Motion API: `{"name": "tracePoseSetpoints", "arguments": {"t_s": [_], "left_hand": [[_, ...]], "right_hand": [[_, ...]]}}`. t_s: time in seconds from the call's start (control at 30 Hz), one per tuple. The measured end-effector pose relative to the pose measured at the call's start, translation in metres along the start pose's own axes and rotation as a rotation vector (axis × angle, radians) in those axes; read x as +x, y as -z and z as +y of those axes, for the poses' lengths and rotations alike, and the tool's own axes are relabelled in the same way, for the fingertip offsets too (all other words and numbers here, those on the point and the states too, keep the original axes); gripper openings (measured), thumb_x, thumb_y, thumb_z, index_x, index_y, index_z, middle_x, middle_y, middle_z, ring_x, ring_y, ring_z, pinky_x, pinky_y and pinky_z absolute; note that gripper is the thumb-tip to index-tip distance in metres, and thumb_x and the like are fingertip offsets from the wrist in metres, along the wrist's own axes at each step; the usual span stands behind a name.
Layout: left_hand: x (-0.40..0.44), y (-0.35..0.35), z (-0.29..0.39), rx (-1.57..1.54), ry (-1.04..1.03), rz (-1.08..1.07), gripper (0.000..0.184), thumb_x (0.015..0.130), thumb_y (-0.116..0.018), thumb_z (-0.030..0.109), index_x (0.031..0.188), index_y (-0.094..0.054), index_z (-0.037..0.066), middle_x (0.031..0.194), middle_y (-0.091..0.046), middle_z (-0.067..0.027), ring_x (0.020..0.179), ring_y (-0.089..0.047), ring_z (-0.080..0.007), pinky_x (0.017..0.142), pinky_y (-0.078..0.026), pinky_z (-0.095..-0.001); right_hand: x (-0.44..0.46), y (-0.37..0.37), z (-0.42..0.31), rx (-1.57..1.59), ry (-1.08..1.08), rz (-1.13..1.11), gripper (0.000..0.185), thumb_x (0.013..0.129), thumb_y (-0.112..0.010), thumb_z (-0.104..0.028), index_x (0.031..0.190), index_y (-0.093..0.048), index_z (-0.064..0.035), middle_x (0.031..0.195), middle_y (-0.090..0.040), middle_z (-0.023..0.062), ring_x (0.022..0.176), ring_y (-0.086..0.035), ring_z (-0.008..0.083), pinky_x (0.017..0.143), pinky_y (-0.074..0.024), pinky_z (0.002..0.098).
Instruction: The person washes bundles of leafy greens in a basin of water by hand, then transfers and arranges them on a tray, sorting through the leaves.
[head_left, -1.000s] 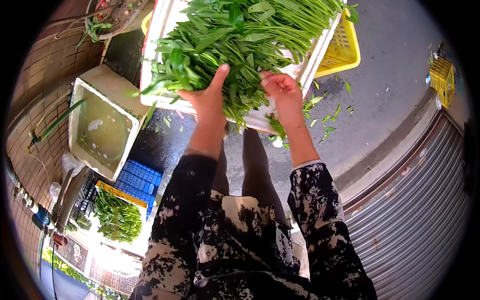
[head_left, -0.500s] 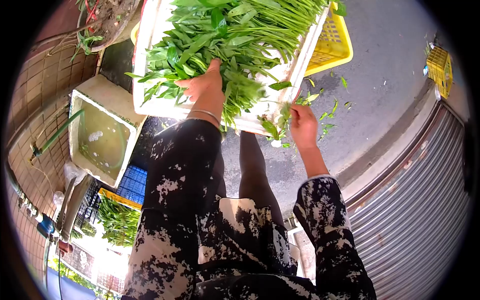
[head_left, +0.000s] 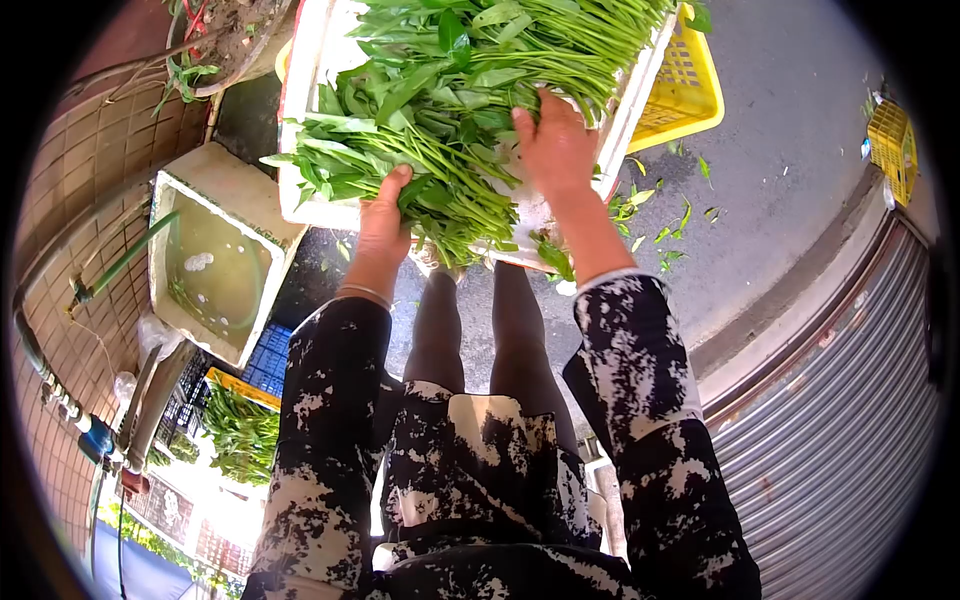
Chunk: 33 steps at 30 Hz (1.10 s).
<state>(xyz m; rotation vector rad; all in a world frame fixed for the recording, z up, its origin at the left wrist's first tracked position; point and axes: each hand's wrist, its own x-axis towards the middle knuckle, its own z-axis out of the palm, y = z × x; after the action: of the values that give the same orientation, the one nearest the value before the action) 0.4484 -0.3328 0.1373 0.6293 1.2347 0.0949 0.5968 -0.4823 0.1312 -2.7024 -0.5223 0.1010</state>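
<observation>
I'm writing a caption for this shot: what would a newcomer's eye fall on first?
Probably the heap of leafy green stems on the white tray at the top, with the left hand and right hand on it. Next, the bright yellow basket just right of the tray, and the ribbed metal shutter filling the lower right.

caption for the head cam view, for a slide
Left hand and right hand on leafy green stems in a white foam box, yellow plastic crate beside it.

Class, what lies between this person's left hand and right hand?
Leafy green stems lie between the left hand and the right hand, as the head view shows.
</observation>
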Motion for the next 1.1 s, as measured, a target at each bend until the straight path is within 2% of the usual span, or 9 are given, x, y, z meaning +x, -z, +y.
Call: {"name": "tracePoseSetpoints", "arguments": {"t_s": [0.1,0.37,0.43,0.47,0.53,0.57,0.73,0.83,1.1], "left_hand": [[0.005,0.011,-0.005,-0.098,0.051,-0.112,0.049,0.071,-0.069,0.016,0.112,-0.045,0.002,0.099,-0.057,-0.0098,0.088,-0.058,-0.0237,0.078,-0.05,-0.0371],[-0.007,0.011,0.004,-0.054,0.066,-0.16,0.059,0.071,-0.071,0.026,0.117,-0.044,0.0,0.105,-0.056,-0.0103,0.095,-0.055,-0.0233,0.086,-0.044,-0.0355],[-0.014,0.001,-0.002,0.008,-0.027,-0.02,0.083,0.065,-0.077,0.034,0.125,-0.033,-0.001,0.117,-0.049,-0.0146,0.107,-0.048,-0.0263,0.094,-0.038,-0.0376],[-0.02,-0.005,-0.007,0.003,-0.055,0.09,0.086,0.065,-0.078,0.035,0.128,-0.029,0.0,0.12,-0.047,-0.0148,0.109,-0.046,-0.0262,0.096,-0.036,-0.0378],[-0.041,-0.02,-0.009,0.024,-0.116,0.224,0.09,0.069,-0.076,0.034,0.133,-0.02,0.006,0.126,-0.041,-0.0148,0.113,-0.043,-0.0252,0.096,-0.036,-0.0366],[-0.031,-0.006,-0.016,0.031,-0.116,-0.008,0.088,0.073,-0.074,0.029,0.135,-0.015,0.008,0.128,-0.038,-0.0147,0.114,-0.042,-0.0248,0.095,-0.038,-0.0359],[-0.043,-0.014,-0.009,-0.018,-0.058,-0.05,0.101,0.07,-0.073,0.041,0.137,-0.008,0.002,0.135,-0.03,-0.0161,0.122,-0.034,-0.0274,0.101,-0.03,-0.0377],[-0.044,-0.001,-0.011,-0.043,0.005,-0.074,0.098,0.071,-0.073,0.04,0.136,-0.01,0.002,0.132,-0.033,-0.0167,0.122,-0.035,-0.0261,0.101,-0.031,-0.0384],[-0.06,0.052,0.006,-0.487,0.05,-0.451,0.066,0.072,-0.064,-0.006,0.128,-0.034,0.015,0.115,-0.052,-0.0052,0.106,-0.051,-0.0196,0.091,-0.042,-0.0333]], "right_hand": [[-0.023,0.012,-0.042,0.076,-0.257,-0.335,0.025,0.083,-0.055,-0.02,0.107,-0.056,-0.0115,0.093,-0.056,0.0146,0.086,-0.055,0.0292,0.071,-0.0384,0.0442],[-0.065,0.002,-0.067,0.185,-0.132,-0.116,0.025,0.08,-0.052,-0.019,0.102,-0.057,-0.0099,0.098,-0.055,0.0114,0.09,-0.051,0.0303,0.075,-0.0361,0.0428],[-0.048,0.001,-0.055,0.162,0.019,-0.083,0.024,0.081,-0.047,-0.019,0.099,-0.058,-0.0079,0.102,-0.056,0.0139,0.093,-0.052,0.0326,0.079,-0.0372,0.0433],[-0.037,0.008,-0.049,0.39,-0.202,-0.461,0.03,0.082,-0.044,-0.023,0.101,-0.054,-0.0031,0.106,-0.056,0.0197,0.095,-0.052,0.0372,0.082,-0.0387,0.0422],[-0.031,0.007,-0.041,0.599,-0.361,-0.555,0.034,0.083,-0.045,-0.027,0.104,-0.051,-0.0011,0.105,-0.056,0.022,0.095,-0.053,0.0375,0.083,-0.0396,0.0402],[-0.029,0.004,-0.041,0.8,-0.54,-0.643,0.039,0.084,-0.045,-0.031,0.106,-0.047,0.0009,0.104,-0.056,0.0244,0.094,-0.054,0.0378,0.084,-0.0404,0.0383],[-0.031,0.012,-0.038,1.123,-0.509,-0.748,0.096,0.066,-0.076,-0.04,0.133,-0.02,0.0003,0.125,-0.043,0.0178,0.115,-0.043,0.0268,0.097,-0.0344,0.0346],[-0.017,0.018,-0.045,1.026,-0.465,-0.965,0.08,0.061,-0.082,-0.028,0.123,-0.04,0.0019,0.112,-0.055,0.0142,0.101,-0.054,0.0216,0.088,-0.0426,0.0314],[-0.022,0.038,-0.1,0.785,-0.418,-0.992,0.081,0.059,-0.082,-0.03,0.123,-0.043,0.0015,0.113,-0.055,0.0136,0.101,-0.054,0.0226,0.087,-0.0422,0.0332]]}}
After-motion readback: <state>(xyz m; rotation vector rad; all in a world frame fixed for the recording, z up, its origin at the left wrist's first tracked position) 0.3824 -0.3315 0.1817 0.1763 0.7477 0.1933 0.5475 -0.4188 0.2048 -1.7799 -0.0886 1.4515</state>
